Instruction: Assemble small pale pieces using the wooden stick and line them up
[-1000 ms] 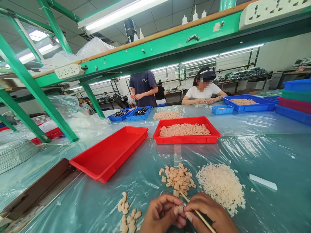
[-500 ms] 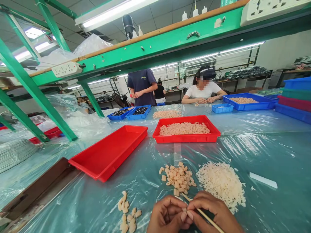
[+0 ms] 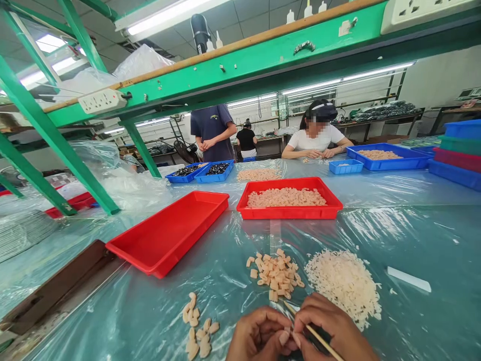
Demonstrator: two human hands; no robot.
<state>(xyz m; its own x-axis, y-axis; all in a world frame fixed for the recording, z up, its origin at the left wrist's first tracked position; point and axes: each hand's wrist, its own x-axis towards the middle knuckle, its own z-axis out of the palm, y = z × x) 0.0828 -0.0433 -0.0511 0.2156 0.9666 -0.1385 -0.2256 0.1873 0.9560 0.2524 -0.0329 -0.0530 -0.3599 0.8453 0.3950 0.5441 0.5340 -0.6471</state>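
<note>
My left hand point(image 3: 259, 335) and my right hand point(image 3: 330, 328) meet at the bottom of the view, fingertips together. A thin wooden stick point(image 3: 322, 342) lies in my right hand, its pointed end toward the pile ahead. My left fingers pinch a small piece, mostly hidden by the fingertips, so its kind does not show. Just beyond is a heap of small beige blocks point(image 3: 278, 273). To the right lies a mound of pale flat flakes point(image 3: 343, 286). Several beige pieces point(image 3: 199, 331) are scattered left of my left hand.
Ahead stand a bare red tray point(image 3: 169, 235) and a red tray holding beige pieces point(image 3: 289, 213). A white strip point(image 3: 409, 279) lies at right. Across the table sits a person point(image 3: 315, 135); another person point(image 3: 212, 130) stands. A green shelf frame point(image 3: 259, 62) crosses overhead.
My fingertips have shifted slightly around the small piece, and the right hand has moved a little. The standing person's hands have changed position. The view has tilted slightly.
</note>
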